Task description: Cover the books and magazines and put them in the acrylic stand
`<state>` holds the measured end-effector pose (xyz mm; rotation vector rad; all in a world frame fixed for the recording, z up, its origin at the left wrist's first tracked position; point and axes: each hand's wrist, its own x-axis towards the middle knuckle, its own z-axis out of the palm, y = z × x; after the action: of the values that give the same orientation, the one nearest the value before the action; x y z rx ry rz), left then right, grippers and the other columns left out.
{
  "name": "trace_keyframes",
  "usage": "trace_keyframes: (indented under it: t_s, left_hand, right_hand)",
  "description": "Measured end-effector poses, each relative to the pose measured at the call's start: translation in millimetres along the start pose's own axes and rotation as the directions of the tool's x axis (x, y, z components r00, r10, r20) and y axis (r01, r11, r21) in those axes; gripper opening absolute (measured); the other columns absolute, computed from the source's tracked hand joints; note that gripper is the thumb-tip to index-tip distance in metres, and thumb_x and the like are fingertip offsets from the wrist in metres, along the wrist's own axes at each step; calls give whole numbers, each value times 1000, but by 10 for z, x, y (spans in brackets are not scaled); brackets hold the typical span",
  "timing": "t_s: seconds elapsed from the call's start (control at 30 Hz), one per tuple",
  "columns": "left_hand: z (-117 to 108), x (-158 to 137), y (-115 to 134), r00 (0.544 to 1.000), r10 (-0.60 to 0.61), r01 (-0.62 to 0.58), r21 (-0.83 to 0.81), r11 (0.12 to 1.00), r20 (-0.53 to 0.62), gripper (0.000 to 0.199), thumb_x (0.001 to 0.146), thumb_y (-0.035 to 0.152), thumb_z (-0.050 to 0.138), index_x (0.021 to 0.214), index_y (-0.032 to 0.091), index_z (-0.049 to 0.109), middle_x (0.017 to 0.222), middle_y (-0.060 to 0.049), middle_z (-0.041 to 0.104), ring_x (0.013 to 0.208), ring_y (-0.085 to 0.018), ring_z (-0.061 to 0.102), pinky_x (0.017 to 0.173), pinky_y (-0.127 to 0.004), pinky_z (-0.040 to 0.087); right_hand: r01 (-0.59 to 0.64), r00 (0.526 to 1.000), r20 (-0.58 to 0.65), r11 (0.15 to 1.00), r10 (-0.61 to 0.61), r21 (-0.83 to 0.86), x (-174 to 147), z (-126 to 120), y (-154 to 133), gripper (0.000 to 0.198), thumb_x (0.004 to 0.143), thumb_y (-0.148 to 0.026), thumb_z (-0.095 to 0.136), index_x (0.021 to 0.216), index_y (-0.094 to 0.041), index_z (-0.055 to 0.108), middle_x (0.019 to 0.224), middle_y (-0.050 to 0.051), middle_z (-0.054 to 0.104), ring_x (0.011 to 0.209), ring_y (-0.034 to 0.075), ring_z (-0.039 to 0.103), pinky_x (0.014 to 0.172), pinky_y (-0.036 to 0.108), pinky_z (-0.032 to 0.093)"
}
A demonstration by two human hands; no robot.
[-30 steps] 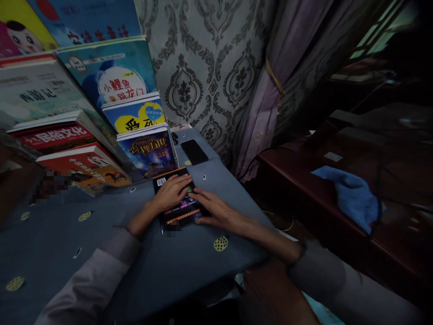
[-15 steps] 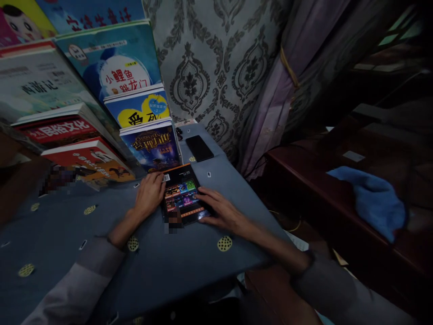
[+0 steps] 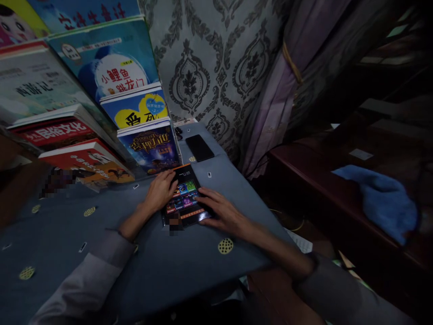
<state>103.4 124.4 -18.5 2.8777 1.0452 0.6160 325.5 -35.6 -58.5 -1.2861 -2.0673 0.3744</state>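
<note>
A dark book (image 3: 187, 209) with rows of small colourful pictures and an orange top edge lies flat on the blue tablecloth. My left hand (image 3: 161, 189) rests over its upper left part, fingers stretched across the cover and hiding that corner. At the right edge, my right hand (image 3: 221, 211) has its fingers spread, the fingertips touching the cover and the thumb near the lower right corner. Just beyond the book stands a purple-blue book (image 3: 150, 146) in the rack. A black phone (image 3: 200, 147) lies farther back to the right.
Several upright books, among them a teal one (image 3: 131, 54) and a red one (image 3: 86, 160), fill the far left. Patterned wallpaper (image 3: 219, 72) and a tied purple curtain (image 3: 275, 104) are behind. A blue cloth (image 3: 385, 198) lies on dark red furniture (image 3: 304, 176) to the right.
My left hand has slid right from the book's left edge onto its cover, now covering the white barcode label. My right hand stays about where it was. The view has shifted slightly.
</note>
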Motion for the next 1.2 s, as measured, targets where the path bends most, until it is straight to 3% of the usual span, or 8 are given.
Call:
trace_keyframes:
  t_s: [0.23, 0.47, 0.67, 0.87, 1.2]
  left_hand:
    - [119, 286, 212, 986, 139, -137, -31, 990, 97, 39, 101, 28, 46, 134, 13, 61, 145, -14, 60, 133, -28, 57, 113, -46, 45]
    - [134, 431, 241, 979, 147, -148, -3, 989, 142, 41, 102, 27, 43, 137, 14, 59, 145, -15, 60, 133, -29, 57, 107, -48, 45]
    - [114, 325, 225, 971, 192, -185, -64, 981, 142, 41, 101, 26, 45, 139, 18, 58, 148, -12, 58, 138, -25, 53, 110, -46, 43]
    - [45, 143, 360, 952, 271, -255, -123, 959, 144, 39, 101, 23, 45, 137, 16, 60, 145, -12, 61, 136, -25, 55, 109, -44, 44]
    - [-112, -182, 616, 899, 410, -368, -243, 898, 155, 39, 105, 27, 40, 136, 16, 61, 143, -13, 62, 135, -25, 56, 106, -45, 45]
  right_hand:
    - [-18, 1000, 18, 1000, 18, -4, 17, -28, -52, 65, 90, -42, 72, 148, -26, 48, 159, 15, 44, 149, 30, 39, 119, 57, 39]
    - [-36, 999, 28, 999, 35, 12, 32, -48, -60, 68, 90, -43, 72, 150, -26, 45, 159, 14, 44, 148, 28, 41, 118, 53, 42]
    - [-71, 997, 16, 995, 70, 65, 33, -71, -74, 82, 89, -42, 73, 158, -28, 31, 162, 14, 38, 149, 29, 39, 120, 53, 40]
    - [-98, 993, -60, 992, 102, 75, 36, 2, -36, 104, 83, -44, 79, 162, -28, 14, 161, 17, 37, 150, 34, 37, 121, 60, 36]
    - [-125, 988, -86, 990, 131, 65, 41, 11, -43, 108, 79, -41, 84, 162, -28, 16, 158, 16, 41, 147, 34, 41, 121, 57, 38]
